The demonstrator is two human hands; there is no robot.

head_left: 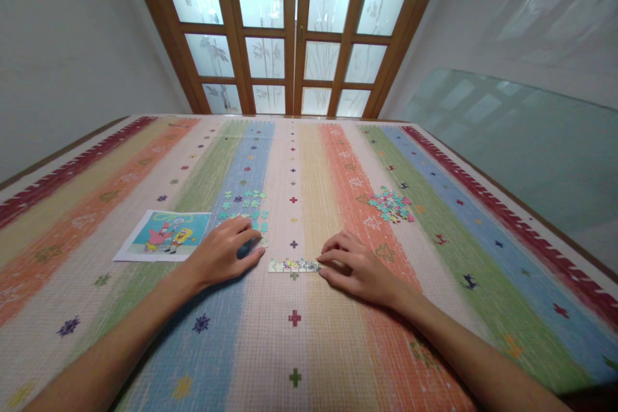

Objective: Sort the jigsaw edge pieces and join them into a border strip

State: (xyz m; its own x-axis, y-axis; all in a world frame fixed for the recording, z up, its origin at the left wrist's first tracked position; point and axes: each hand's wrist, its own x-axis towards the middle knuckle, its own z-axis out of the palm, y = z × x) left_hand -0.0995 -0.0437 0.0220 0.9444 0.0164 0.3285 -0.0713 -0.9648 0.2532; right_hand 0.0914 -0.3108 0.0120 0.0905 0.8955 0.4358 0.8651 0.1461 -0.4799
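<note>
A short strip of joined jigsaw puzzle pieces (pixel 293 266) lies flat in the middle of the striped cloth. At its right end is my right hand (pixel 355 267), thumb and fingertips closed around the end piece, which they partly hide. My left hand (pixel 229 250) rests to the left of the strip, with a gap between thumb and bent fingers and nothing visible in it. Loose pale-green jigsaw pieces (pixel 247 203) are spread just beyond that hand, some partly covered by its fingers.
A printed cartoon picture (pixel 167 236) lies left of my left hand, its right edge near my wrist. Beyond my right hand sits a heap of mixed jigsaw pieces (pixel 391 204). The striped tablecloth (pixel 270 347) covers the table. Wooden glazed doors (pixel 294 32) stand behind it.
</note>
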